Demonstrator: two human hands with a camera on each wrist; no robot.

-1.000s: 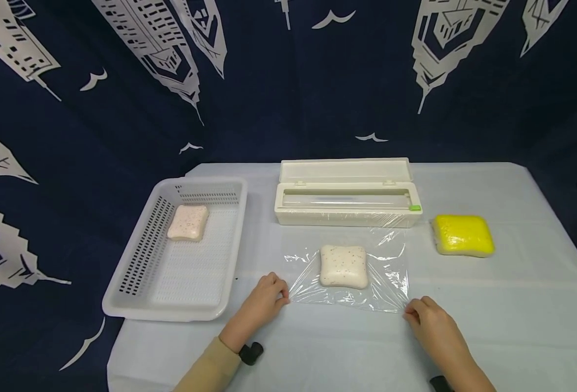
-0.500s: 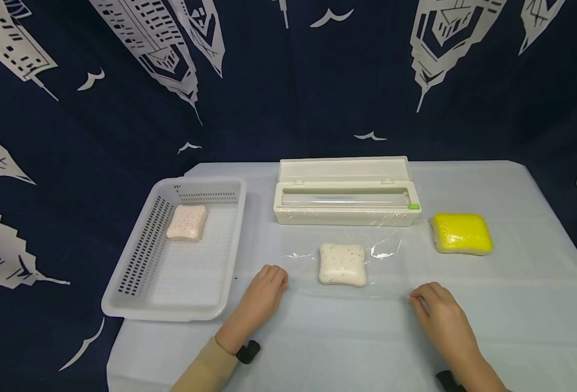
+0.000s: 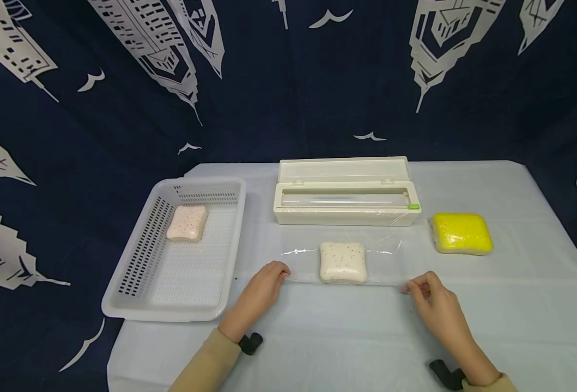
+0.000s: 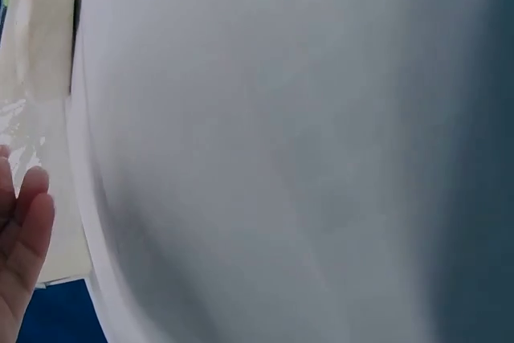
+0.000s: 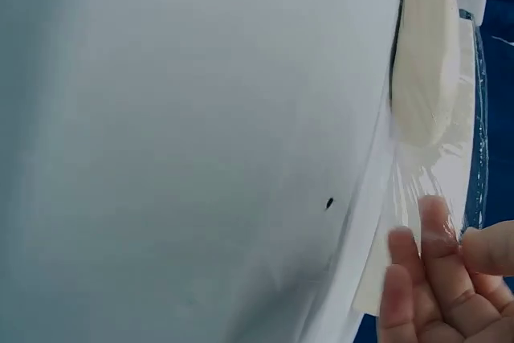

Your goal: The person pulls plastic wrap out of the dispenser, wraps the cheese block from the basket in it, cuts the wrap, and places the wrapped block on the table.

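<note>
A cream speckled soap-like block (image 3: 343,263) lies on clear film (image 3: 383,267) that runs from the long cream box (image 3: 347,216). At the film's near left corner is my left hand (image 3: 259,294), its fingertips on the film's edge. My right hand (image 3: 437,310) pinches the near right corner between thumb and finger. In the right wrist view, the film stretches from the block (image 5: 426,58) to the right hand (image 5: 450,279). Only part of the left hand (image 4: 20,238) shows in the left wrist view, beside shiny film.
A white perforated basket (image 3: 170,314) stands at the left with a pinkish speckled block (image 3: 187,223) inside. A yellow block in shiny wrap (image 3: 462,234) lies at the right. The box's lid (image 3: 344,170) stands raised at the back, before a dark patterned cloth (image 3: 278,98).
The film's near edge has moved away from the person, closer to the cream block's front. Both hands have shifted slightly; the film looks flatter, with fewer creases.
</note>
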